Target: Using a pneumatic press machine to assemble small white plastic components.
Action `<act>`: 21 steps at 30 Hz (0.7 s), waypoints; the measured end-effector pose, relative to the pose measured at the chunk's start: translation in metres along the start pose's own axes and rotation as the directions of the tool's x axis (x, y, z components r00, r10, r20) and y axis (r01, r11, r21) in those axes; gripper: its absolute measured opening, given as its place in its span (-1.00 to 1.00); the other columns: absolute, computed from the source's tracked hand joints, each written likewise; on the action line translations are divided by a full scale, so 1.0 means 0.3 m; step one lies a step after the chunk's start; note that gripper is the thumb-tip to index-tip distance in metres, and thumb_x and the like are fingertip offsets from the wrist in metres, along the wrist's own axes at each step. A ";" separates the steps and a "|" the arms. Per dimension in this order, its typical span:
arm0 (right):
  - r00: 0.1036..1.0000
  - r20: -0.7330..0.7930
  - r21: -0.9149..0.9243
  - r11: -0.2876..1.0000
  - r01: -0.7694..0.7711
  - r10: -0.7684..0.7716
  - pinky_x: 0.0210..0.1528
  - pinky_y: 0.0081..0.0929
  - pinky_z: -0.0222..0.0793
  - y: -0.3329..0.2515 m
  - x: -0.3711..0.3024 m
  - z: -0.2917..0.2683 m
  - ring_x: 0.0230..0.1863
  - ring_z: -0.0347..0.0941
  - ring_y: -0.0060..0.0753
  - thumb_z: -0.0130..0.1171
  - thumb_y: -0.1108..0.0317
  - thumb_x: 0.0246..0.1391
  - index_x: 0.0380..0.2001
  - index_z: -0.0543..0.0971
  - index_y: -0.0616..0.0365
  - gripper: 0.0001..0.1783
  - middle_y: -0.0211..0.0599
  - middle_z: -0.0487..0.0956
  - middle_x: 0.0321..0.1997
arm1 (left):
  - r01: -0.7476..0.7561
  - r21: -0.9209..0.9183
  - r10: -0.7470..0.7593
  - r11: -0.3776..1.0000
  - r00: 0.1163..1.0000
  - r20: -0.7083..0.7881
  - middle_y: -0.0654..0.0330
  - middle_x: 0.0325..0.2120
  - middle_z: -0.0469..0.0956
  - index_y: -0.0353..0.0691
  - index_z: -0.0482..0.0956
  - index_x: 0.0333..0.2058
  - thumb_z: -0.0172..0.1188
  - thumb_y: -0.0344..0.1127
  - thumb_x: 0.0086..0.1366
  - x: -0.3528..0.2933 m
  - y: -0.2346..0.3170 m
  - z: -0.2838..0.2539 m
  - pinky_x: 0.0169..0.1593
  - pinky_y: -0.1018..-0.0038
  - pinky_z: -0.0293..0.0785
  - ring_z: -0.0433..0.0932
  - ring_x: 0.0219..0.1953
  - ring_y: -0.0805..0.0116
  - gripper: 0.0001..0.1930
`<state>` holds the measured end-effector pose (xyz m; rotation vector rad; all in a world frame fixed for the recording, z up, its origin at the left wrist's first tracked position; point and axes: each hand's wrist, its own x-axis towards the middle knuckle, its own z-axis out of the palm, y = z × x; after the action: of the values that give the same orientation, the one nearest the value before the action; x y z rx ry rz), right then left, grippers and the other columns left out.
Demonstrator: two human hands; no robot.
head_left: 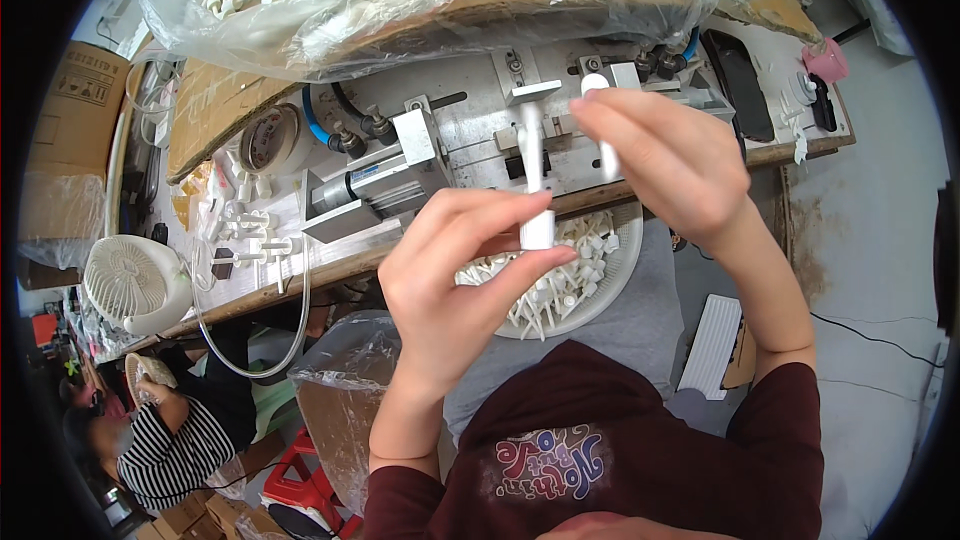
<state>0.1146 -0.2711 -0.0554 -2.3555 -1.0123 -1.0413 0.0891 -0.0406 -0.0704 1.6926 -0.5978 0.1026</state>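
My left hand [450, 265] pinches a white plastic stem with a ribbed cap [537, 230] between thumb and fingers. The stem stands upward, its upper end blurred in front of the metal fixture [540, 155]. To the right, my raised right hand [685, 155] is closed on a white plastic piece [608, 162]; a rounded white end shows at the fingertips, and the fingers cover its middle. Below my hands, a white round basket [634, 255] on my lap holds many similar white parts [585, 275].
Metal cylinders [375, 185] with blue and black hoses flank the fixture. A plastic-lined carton [430, 30] of white parts lies behind. Loose white parts [255, 235], a tape roll [270, 138] and a fan [138, 285] are left; a black phone [738, 85] is right. Another person [185, 440] sits lower left.
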 end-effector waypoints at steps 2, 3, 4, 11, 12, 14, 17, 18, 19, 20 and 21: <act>0.985 -0.088 0.057 0.988 -0.147 0.151 -0.39 -0.55 0.56 -0.009 -0.004 0.002 -0.41 0.62 -0.38 0.34 0.56 -0.05 -0.20 0.70 0.26 -0.73 -0.21 0.67 -0.31 | -0.072 0.200 0.083 0.977 0.995 -0.047 0.07 -0.12 0.57 -0.37 0.67 -0.08 0.44 -0.64 0.03 -0.025 -0.035 0.030 -0.16 0.45 0.73 0.66 -0.18 0.33 -0.59; 0.955 -0.076 0.155 0.950 -0.273 0.287 -0.40 -0.58 0.54 -0.026 -0.004 -0.005 -0.42 0.62 -0.43 0.36 0.54 -0.03 -0.20 0.70 0.25 -0.75 -0.23 0.67 -0.33 | -0.075 0.294 0.089 0.953 0.995 -0.034 0.08 -0.04 0.57 -0.35 0.68 -0.09 0.44 -0.61 0.06 -0.028 -0.059 0.046 -0.20 0.45 0.70 0.66 -0.20 0.36 -0.62; 0.907 -0.051 0.248 0.885 -0.393 0.417 -0.41 -0.62 0.53 -0.046 -0.008 -0.012 -0.43 0.61 -0.49 0.37 0.52 -0.02 -0.21 0.71 0.25 -0.76 -0.25 0.67 -0.34 | -0.083 0.379 0.098 0.922 0.995 -0.020 0.08 -0.02 0.58 -0.34 0.68 -0.10 0.44 -0.57 0.06 -0.030 -0.070 0.062 -0.21 0.46 0.67 0.67 -0.23 0.35 -0.63; 0.645 0.204 0.563 0.451 -0.693 0.736 -0.53 -0.75 0.38 -0.110 -0.027 -0.029 -0.53 0.52 -0.73 0.41 0.43 0.05 -0.26 0.72 0.26 -0.81 -0.38 0.68 -0.40 | -0.208 0.757 0.177 0.619 0.976 0.123 0.24 -0.06 0.68 -0.20 0.72 -0.18 0.44 -0.36 0.05 0.005 -0.109 0.095 -0.37 0.49 0.55 0.63 -0.48 0.34 -0.70; 0.609 0.254 0.586 0.381 -0.715 0.751 -0.56 -0.77 0.34 -0.112 -0.029 -0.033 -0.55 0.49 -0.76 0.41 0.41 0.07 -0.28 0.71 0.26 -0.83 -0.40 0.67 -0.43 | -0.215 0.756 0.179 0.618 0.975 0.132 0.26 -0.06 0.68 -0.19 0.72 -0.19 0.45 -0.35 0.04 0.016 -0.107 0.093 -0.39 0.49 0.53 0.61 -0.51 0.34 -0.70; 0.536 0.356 0.621 0.235 -0.748 0.766 -0.61 -0.79 0.26 -0.110 -0.039 -0.039 -0.58 0.44 -0.82 0.40 0.37 0.11 -0.32 0.69 0.27 -0.83 -0.44 0.65 -0.48 | -0.233 0.755 0.182 0.613 0.972 0.152 0.28 -0.06 0.68 -0.19 0.72 -0.21 0.45 -0.34 0.02 0.032 -0.105 0.089 -0.43 0.48 0.51 0.58 -0.56 0.35 -0.70; 0.491 0.426 0.649 0.121 -0.751 0.760 -0.66 -0.83 0.13 -0.099 -0.046 -0.032 -0.64 0.34 -0.88 0.38 0.33 0.16 -0.40 0.61 0.24 -0.79 -0.48 0.58 -0.58 | -0.234 0.760 0.166 0.607 0.972 0.167 0.29 -0.06 0.68 -0.19 0.72 -0.21 0.46 -0.33 0.01 0.037 -0.099 0.084 -0.44 0.49 0.50 0.57 -0.58 0.36 -0.69; 0.466 0.457 0.650 0.074 -0.757 0.757 -0.67 -0.83 0.11 -0.098 -0.046 -0.032 -0.65 0.31 -0.88 0.37 0.32 0.17 -0.42 0.59 0.23 -0.78 -0.48 0.56 -0.60 | -0.230 0.762 0.160 0.605 0.973 0.167 0.30 -0.06 0.68 -0.19 0.72 -0.21 0.46 -0.33 0.01 0.036 -0.099 0.084 -0.45 0.49 0.50 0.57 -0.58 0.35 -0.69; 0.443 0.487 0.648 0.028 -0.761 0.753 -0.68 -0.83 0.09 -0.096 -0.044 -0.033 -0.67 0.29 -0.88 0.36 0.31 0.18 -0.43 0.57 0.22 -0.77 -0.48 0.54 -0.62 | -0.226 0.765 0.155 0.603 0.974 0.166 0.30 -0.06 0.68 -0.19 0.72 -0.21 0.46 -0.32 0.02 0.035 -0.099 0.084 -0.45 0.49 0.49 0.56 -0.58 0.35 -0.69; 0.419 0.517 0.645 -0.018 -0.764 0.747 -0.69 -0.83 0.06 -0.095 -0.042 -0.033 -0.69 0.26 -0.88 0.35 0.30 0.19 -0.44 0.54 0.20 -0.75 -0.49 0.52 -0.64 | -0.223 0.768 0.151 0.601 0.975 0.165 0.31 -0.06 0.68 -0.19 0.72 -0.21 0.45 -0.31 0.03 0.034 -0.098 0.084 -0.46 0.49 0.49 0.56 -0.59 0.35 -0.70; 0.400 0.532 0.641 -0.046 -0.766 0.746 -0.70 -0.83 0.05 -0.098 -0.042 -0.031 -0.71 0.25 -0.88 0.35 0.30 0.20 -0.44 0.53 0.19 -0.75 -0.49 0.51 -0.64 | -0.218 0.759 0.146 0.614 0.976 0.161 0.29 -0.08 0.69 -0.19 0.72 -0.20 0.46 -0.34 0.03 0.032 -0.094 0.081 -0.43 0.49 0.51 0.58 -0.56 0.35 -0.69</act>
<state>0.0825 -0.2625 -0.0573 -1.5244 0.0732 0.0562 0.1035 -0.0642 -0.0974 2.4859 -0.8676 0.5058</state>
